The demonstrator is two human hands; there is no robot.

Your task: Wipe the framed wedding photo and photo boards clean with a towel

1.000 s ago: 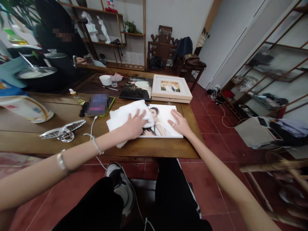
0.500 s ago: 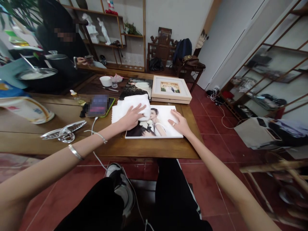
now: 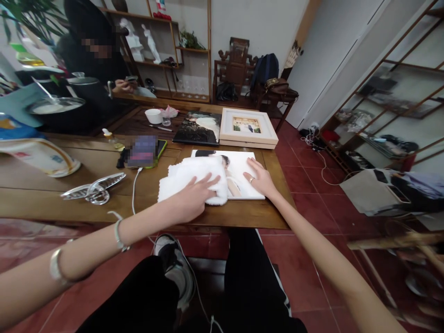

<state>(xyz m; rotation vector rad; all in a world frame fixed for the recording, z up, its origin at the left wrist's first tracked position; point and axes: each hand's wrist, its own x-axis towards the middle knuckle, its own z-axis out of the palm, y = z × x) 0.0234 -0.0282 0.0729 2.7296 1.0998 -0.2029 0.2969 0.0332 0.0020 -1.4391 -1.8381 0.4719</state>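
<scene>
My left hand (image 3: 192, 199) presses a folded white cloth (image 3: 187, 167) down over the left part of a photo panel (image 3: 243, 182), its fingers curled into the fluffy fabric. The panel has white edges and shows a couple; the cloth hides much of the picture and hangs past the panel's near edge. On the panel's right side lies my right hand (image 3: 260, 178), fingers outstretched, a ring on one of them. Behind the panel are a dark photo panel (image 3: 199, 127) and a pale wooden picture frame (image 3: 248, 127) stacked on another flat piece.
Left on the table (image 3: 31, 201) are a silver hair claw (image 3: 95, 187), a charging phone (image 3: 142, 151), a small dropper bottle (image 3: 113, 138), and a white cup (image 3: 153, 115). A white cable (image 3: 133, 199) crosses the front edge. A person (image 3: 90, 60) sits across the table.
My left hand has slid the cloth toward me over the panel, uncovering its far left corner and covering its lower left part. My right hand stays in place.
</scene>
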